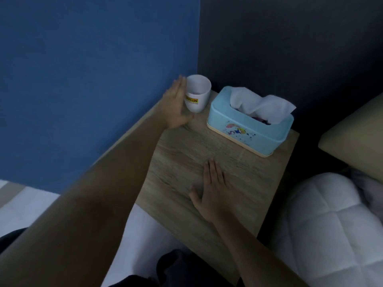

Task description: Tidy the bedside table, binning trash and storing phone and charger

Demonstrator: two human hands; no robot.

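Observation:
A white cup (pixel 196 94) with a yellow label stands upright at the far left corner of the wooden bedside table (pixel 180 150). My left hand (pixel 176 106) is open right beside the cup's left side, fingers spread, thumb below the cup; it touches or nearly touches the cup. My right hand (pixel 213 191) lies flat, palm down, on the table's middle with nothing in it. A light blue tissue box (pixel 248 129) with a white tissue sticking out stands at the far right of the table. No phone or charger shows.
A blue wall (pixel 93 69) rises left of the table and a dark wall behind it. A white quilted duvet (pixel 331 224) and a beige headboard edge (pixel 352 129) lie to the right. White floor shows at the lower left.

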